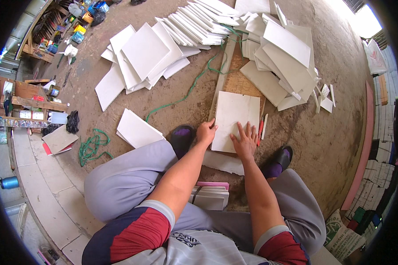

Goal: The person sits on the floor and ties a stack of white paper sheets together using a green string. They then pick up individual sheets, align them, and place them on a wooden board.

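Observation:
A square white tile point(234, 115) lies flat on a wooden board point(237, 81) on the dirt floor between my feet. My left hand point(206, 132) grips the tile's near left edge. On the tile's near right corner rests my right hand point(245, 142), flat, with fingers spread. A red pencil point(260, 130) and a white stick point(264, 126) lie just right of the tile. A broken white tile strip point(223, 162) lies below the tile, near my knees.
Piles of white tiles point(141, 57) lie at left, centre back point(199, 26) and right point(281, 62). A green cord point(188, 90) runs across the floor to a coil point(92, 145). A small stack of tiles point(211, 194) sits under me. Wooden shelves point(26, 99) stand at left.

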Tool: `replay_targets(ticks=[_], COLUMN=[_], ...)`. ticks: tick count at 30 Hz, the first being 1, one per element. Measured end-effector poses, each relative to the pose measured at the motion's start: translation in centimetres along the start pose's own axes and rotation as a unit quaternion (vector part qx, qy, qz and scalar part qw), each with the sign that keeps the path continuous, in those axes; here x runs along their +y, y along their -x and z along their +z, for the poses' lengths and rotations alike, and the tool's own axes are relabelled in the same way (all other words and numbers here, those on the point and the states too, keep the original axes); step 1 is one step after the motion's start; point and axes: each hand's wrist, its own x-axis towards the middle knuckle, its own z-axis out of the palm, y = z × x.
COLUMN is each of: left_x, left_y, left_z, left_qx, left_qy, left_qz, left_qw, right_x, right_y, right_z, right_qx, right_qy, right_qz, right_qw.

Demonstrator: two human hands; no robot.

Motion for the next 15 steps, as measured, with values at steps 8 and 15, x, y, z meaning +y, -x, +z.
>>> replay_targets(ticks=[8,15], left_x=[-0.14,-0.38], left_y=[-0.18,-0.41], left_z=[0.25,0.39], left_qx=[-0.007,-0.012], left_qy=[-0.001,-0.004], left_qz=[-0.017,-0.018], left_qw=[1.000,1.000], right_x=[-0.01,-0.18], right_y=[-0.03,-0.09], right_z=[0.03,0.08], right_qx=[0.017,0.021], right_qy=[0.009,0.024], right_qz=[-0.009,-0.009], right_qw=[1.000,0.999])
